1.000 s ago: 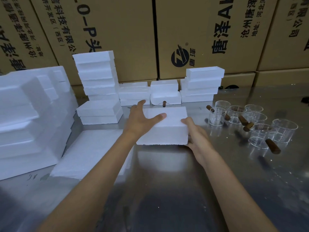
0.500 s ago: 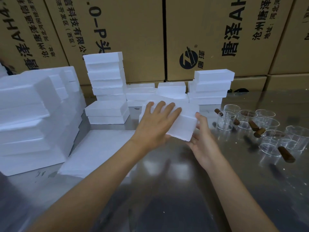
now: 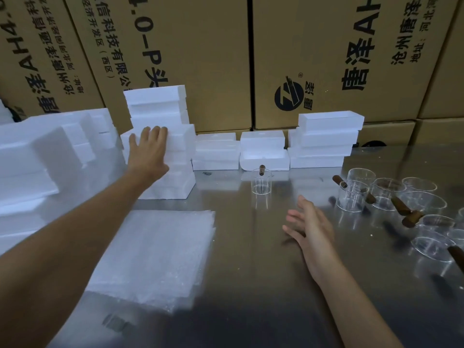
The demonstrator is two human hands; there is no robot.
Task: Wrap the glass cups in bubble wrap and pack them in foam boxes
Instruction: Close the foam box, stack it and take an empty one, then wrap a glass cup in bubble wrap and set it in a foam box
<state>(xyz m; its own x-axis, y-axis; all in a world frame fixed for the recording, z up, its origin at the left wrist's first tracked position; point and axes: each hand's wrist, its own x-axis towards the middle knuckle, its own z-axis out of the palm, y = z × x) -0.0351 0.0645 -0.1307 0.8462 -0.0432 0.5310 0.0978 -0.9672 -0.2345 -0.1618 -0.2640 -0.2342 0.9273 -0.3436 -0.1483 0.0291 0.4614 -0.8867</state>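
- Along the desk's (image 3: 251,285) left edge stands a big bank of moulded white foam (image 3: 37,156), stepped and blocky.
- Just right of it, near the back edge, rises the tall stack of foam boxes (image 3: 160,151). The left hand (image 3: 148,151) lies against the stack's front with fingers straight and together, pressing and pinching nothing.
- Foam of this kind should be very light and stiff but crumbly. A tall stack likely topples easily, so a box is best taken by its two long sides.
- In front of the stack, toward the desk's front-left corner, lies a pile of bubble wrap (image 3: 155,254): milky, soft, limp sheets that should be lifted by a corner.
- Along the middle of the back edge sit lower foam boxes (image 3: 262,151), one open with its cavity showing, and a further stack (image 3: 326,141) to the right.
- A single glass cup (image 3: 261,183) stands just before the open box, clear, with a brown handle.
- The right hand (image 3: 310,224) hovers over the bare middle of the desk, fingers spread, holding nothing.
- Toward the right edge cluster the remaining glass cups (image 3: 386,197), clear, thin-walled, brown-handled, some touching. They look fragile and slippery, so a hold round the body seems safest.
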